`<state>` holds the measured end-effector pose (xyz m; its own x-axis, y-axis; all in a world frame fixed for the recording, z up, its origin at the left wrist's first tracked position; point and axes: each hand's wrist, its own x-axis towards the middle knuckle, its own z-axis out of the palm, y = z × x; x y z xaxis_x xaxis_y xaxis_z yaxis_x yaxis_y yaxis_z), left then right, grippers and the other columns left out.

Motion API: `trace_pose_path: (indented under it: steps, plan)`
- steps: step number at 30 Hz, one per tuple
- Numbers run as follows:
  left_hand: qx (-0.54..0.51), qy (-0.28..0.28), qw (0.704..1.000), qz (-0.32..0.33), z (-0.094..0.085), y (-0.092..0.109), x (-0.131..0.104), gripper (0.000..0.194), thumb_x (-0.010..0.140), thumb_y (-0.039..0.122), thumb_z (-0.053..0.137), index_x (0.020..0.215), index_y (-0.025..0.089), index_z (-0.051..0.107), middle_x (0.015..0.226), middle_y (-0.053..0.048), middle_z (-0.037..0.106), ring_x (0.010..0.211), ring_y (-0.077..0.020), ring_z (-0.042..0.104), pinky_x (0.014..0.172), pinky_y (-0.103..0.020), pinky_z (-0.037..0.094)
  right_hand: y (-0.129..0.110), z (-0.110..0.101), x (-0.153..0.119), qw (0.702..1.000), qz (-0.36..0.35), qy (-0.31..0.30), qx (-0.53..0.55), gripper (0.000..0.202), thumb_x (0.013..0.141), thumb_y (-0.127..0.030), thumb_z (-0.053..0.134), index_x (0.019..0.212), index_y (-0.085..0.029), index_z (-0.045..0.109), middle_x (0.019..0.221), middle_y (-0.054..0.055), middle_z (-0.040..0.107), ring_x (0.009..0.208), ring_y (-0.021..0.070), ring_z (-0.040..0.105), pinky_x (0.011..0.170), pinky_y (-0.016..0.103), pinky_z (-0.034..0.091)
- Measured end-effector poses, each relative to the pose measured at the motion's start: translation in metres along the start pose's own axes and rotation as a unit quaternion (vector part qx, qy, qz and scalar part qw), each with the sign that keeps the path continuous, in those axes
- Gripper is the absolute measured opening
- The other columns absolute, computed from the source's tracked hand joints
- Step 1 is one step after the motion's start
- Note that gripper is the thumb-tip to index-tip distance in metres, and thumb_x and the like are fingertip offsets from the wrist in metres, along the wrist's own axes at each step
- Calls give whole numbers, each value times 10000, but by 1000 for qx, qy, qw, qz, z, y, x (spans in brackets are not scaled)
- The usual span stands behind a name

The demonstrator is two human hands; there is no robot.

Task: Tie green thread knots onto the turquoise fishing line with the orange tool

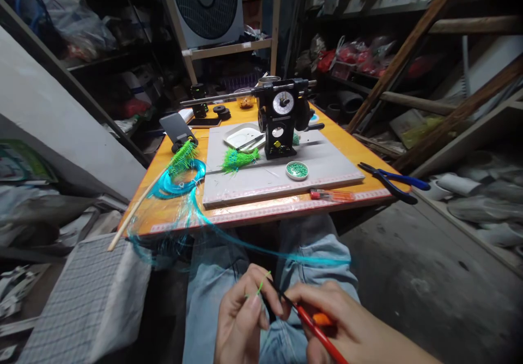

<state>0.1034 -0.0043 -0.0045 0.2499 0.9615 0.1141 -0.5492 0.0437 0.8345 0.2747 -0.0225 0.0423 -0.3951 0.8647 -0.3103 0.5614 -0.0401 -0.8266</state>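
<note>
My left hand (244,312) is closed, thumb against fingers, pinching a short bright green strand (262,283) above my lap. Close to its right, my right hand (337,317) grips a tool with red and orange handles (322,334); its dark thin tip points at the left fingertips. Whether the tip touches the strand is too small to tell. Beyond the hands, a small white dish of green beads (297,170) and a bundle of green and blue bristles (239,159) lie on the grey board (253,181). A black winding device (281,119) stands upright on it.
Blue strands (261,248) hang from a coil over the orange table's (171,219) front edge. A stick (134,210) with green bristles juts out at the left. Blue-handled pliers (394,183) overhang the right edge. A wooden ladder (404,53) leans at the right.
</note>
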Motion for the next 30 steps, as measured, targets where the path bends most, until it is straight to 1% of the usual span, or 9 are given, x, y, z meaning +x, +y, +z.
trace_pose_path:
  steps: [6, 14, 19, 22, 23, 24, 25, 28, 30]
  plan:
    - [-43, 3, 998, -48, -2, 0, -3, 291, 851, 294, 572, 582, 189, 613, 667, -67, 604, 728, -213, 449, 704, -313, 349, 8, 7, 6, 997, -69, 43, 10, 132, 831, -366, 647, 908, -269, 692, 698, -18, 661, 678, 184, 556, 667, 260, 433]
    - [-41, -8, 996, -77, -6, 0, -1, 282, 863, 287, 558, 617, 172, 633, 675, -75, 576, 741, -211, 445, 692, -298, 354, 8, 7, 9, 995, -78, 47, 43, 305, 827, -545, 613, 861, -247, 668, 609, -16, 592, 587, 164, 499, 575, 244, 406]
    - [-53, -16, 997, -46, -5, -4, 1, 302, 870, 280, 537, 593, 178, 603, 678, -71, 594, 723, -212, 465, 693, -315, 354, 14, 7, 11, 993, -98, 51, 30, 290, 907, -478, 514, 821, -224, 626, 593, -16, 597, 563, 151, 523, 588, 246, 426]
    - [-32, -10, 999, -17, -5, -6, 1, 321, 880, 282, 526, 581, 183, 588, 642, -64, 591, 699, -206, 448, 677, -312, 335, 28, -28, 23, 983, -85, 151, -69, 200, 928, -325, 477, 1052, -216, 588, 625, -11, 655, 504, 142, 564, 491, 216, 420]
    - [-24, -6, 1000, -14, -5, -7, 1, 321, 884, 281, 526, 585, 184, 588, 632, -62, 591, 692, -204, 443, 666, -309, 329, 33, -48, 29, 960, -66, 222, -158, 258, 913, -308, 491, 1142, -207, 554, 654, -1, 676, 516, 153, 588, 485, 219, 424]
    - [-18, -1, 1000, -15, -4, -7, 1, 320, 890, 284, 525, 593, 185, 589, 627, -59, 592, 682, -201, 440, 654, -305, 324, 39, -70, 37, 913, -39, 298, -275, 330, 895, -338, 509, 1193, -197, 535, 720, 22, 707, 569, 176, 627, 520, 238, 446]
    - [-14, 4, 1000, -17, -4, -7, 1, 317, 894, 287, 527, 601, 186, 592, 623, -56, 593, 677, -199, 440, 649, -304, 323, 44, -92, 45, 885, -21, 342, -316, 383, 882, -343, 518, 1217, -159, 532, 829, 87, 728, 671, 228, 660, 575, 284, 462]
    - [-5, 16, 1000, -20, -3, -6, 1, 311, 900, 299, 545, 615, 185, 602, 609, -46, 601, 661, -194, 454, 654, -303, 330, 57, -149, 66, 838, 4, 392, -379, 352, 851, -327, 536, 1145, -162, 639, 958, 155, 724, 810, 311, 666, 648, 353, 454]
    - [-5, 20, 1000, -17, -4, -5, 1, 308, 898, 305, 561, 618, 185, 607, 603, -43, 607, 652, -192, 464, 658, -305, 336, 60, -168, 73, 822, -4, 400, -405, 309, 840, -289, 533, 1078, -182, 699, 1034, 150, 712, 828, 308, 664, 665, 358, 449]
